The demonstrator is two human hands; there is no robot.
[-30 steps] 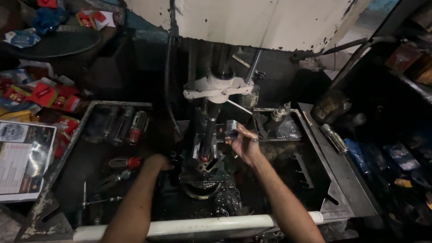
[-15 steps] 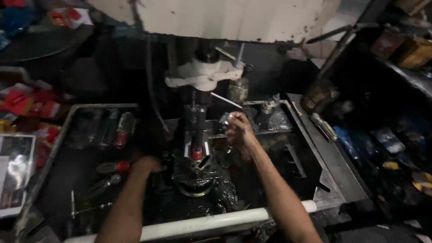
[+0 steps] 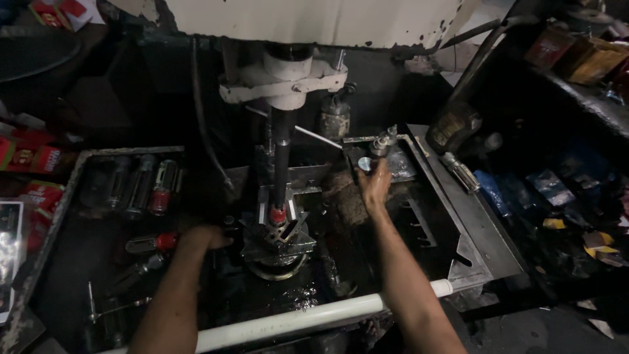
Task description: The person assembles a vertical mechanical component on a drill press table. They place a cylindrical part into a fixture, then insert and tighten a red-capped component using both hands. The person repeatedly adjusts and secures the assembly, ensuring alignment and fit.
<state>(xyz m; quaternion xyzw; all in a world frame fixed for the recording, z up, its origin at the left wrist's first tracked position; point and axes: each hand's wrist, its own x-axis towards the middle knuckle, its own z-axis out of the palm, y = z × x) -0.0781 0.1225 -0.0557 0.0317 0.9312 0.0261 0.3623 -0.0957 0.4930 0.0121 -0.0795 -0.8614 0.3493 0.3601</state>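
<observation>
Starting at nine o'clock: red and yellow cartons (image 3: 29,157) stacked beside a metal tray (image 3: 78,164), a white printed sheet (image 3: 8,249) just below them at the frame's edge. Inside the tray, dark cylinders with red ends (image 3: 141,187) lying side by side. Lower, near seven o'clock, left hand (image 3: 200,237) resting against the oily metal fixture (image 3: 278,236), fingers hidden behind it, grip impossible to tell. At centre, black spindle (image 3: 282,160) dropping into that fixture, red tip showing. Toward one o'clock of the fixture, right hand (image 3: 373,187) raised, fingertips pinching a small round silvery part (image 3: 364,164). At three o'clock, blue and yellow packets (image 3: 557,203) scattered; brown and orange boxes (image 3: 576,56) on the shelf at two o'clock.
</observation>
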